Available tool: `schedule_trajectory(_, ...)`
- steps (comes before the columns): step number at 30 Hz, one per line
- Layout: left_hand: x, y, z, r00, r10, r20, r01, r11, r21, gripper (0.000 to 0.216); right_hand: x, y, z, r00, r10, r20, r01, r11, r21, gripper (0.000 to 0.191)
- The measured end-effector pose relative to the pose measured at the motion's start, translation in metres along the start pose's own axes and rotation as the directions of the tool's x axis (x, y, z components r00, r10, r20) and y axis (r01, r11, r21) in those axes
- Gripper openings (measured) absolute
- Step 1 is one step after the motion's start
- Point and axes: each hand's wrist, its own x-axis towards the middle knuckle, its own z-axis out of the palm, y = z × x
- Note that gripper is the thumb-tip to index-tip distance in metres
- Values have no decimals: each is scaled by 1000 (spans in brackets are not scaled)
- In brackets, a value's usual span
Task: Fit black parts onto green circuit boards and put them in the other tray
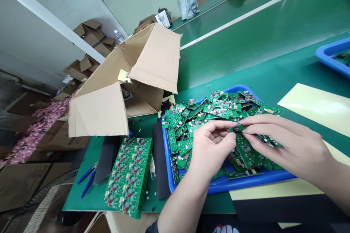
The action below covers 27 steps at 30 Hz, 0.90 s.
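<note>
My left hand [212, 145] is closed in a pinch, with thumb and index finger on the edge of a small green circuit board [234, 129]. A small dark part [238, 127] shows on that board, between my two hands. From the other side my right hand [287, 138] has its fingers pressed together at the dark part; what exactly they grip is hidden. Both hands are over a blue tray [188, 185] heaped with loose green circuit boards [218, 109], which lie tilted and overlapping under my fingers.
Left of the tray are a black strip [160, 160], a stack of panelled circuit boards [129, 174] and blue-handled pliers [89, 180]. Behind stands an open cardboard box [155, 58]. Yellowish sheets [319, 105] lie to the right, with another blue tray [332, 52] beyond.
</note>
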Motion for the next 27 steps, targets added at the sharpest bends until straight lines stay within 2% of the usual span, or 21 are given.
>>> schedule_trajectory(8, 0, -1, 2, 1000, -18, -2, 18, 998, -64, 20, 1, -1, 1, 1000, -15, -26, 14, 1000, -12, 18)
schedule_trajectory(15, 1, -2, -1, 999, -36, 37, 38, 997, -73, 21, -1, -1, 0, 995, 99, 12, -100, 990, 103, 16)
schedule_trajectory(23, 0, -1, 0, 996, -67, 61, 74, 990, -118, 19, -1, -1, 1, 998, 62, -19, -60, 996, 68, 18)
schedule_trajectory(27, 1, -2, -1, 996, -57, 75, 68, 987, -145, 19, 0, -1, -1, 999, 47, 5, -47, 997, 63, 17)
